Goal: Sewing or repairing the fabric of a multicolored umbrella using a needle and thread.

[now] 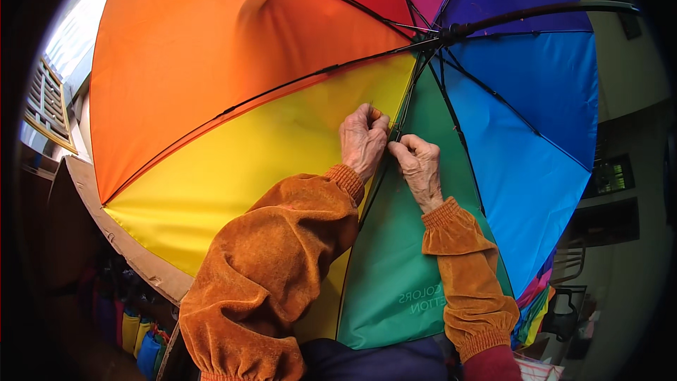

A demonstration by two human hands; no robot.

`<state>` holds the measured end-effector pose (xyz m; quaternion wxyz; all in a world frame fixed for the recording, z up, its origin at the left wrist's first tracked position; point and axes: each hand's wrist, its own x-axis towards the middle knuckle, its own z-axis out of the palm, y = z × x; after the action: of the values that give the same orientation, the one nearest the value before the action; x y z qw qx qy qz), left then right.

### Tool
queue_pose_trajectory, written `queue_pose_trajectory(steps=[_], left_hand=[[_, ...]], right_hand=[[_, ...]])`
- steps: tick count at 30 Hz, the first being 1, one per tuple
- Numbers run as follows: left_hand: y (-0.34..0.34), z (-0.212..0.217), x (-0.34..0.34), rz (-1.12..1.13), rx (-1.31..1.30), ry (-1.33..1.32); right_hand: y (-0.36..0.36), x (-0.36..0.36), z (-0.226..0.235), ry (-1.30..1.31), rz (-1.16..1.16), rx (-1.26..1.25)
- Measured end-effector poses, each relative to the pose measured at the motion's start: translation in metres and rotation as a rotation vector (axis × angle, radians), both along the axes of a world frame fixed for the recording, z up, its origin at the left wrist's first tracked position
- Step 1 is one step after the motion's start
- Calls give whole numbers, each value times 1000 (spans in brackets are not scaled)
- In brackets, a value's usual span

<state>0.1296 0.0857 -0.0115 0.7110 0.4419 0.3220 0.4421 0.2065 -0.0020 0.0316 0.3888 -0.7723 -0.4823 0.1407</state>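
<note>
An opened umbrella with rainbow-coloured panels [211, 42] fills most of the view, its inner side toward me. Its dark curved shaft [550, 13] runs from the hub [434, 39] to the upper right. Below the hub, my left hand [363, 140] is closed in a pinch over the yellow panel's edge. My right hand [421, 168] is pinched too, over the green panel [416, 240], its fingertips at the black rib [377, 194] between yellow and green. What either pinch holds is too small to make out. Brown velvety sleeve covers [275, 275] cover both forearms.
A cardboard edge [144, 257] curves along the umbrella's lower left, with several colourful folded bundles [144, 339] below it. More multicoloured fabric [532, 310] hangs at the lower right, near a chair [570, 262]. A slatted frame [49, 106] stands at the far left.
</note>
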Motion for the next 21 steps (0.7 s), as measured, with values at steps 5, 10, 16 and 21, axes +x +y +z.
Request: queue_pose_trajectory(steps=[5,10,16,21], left_hand=[[-2,4,1,-6,-28,-1],[-2,4,-1,13,-37,-66],[-2,4,0,10,-40,-30],[-2,8,0,19,-112,-93]], right_hand=[[-2,1,1,11,-5,-11],[-1,-1,1,12,-1,-3],[-2,4,-2,19,25,16],[-3,2,2,163,-7,-5]])
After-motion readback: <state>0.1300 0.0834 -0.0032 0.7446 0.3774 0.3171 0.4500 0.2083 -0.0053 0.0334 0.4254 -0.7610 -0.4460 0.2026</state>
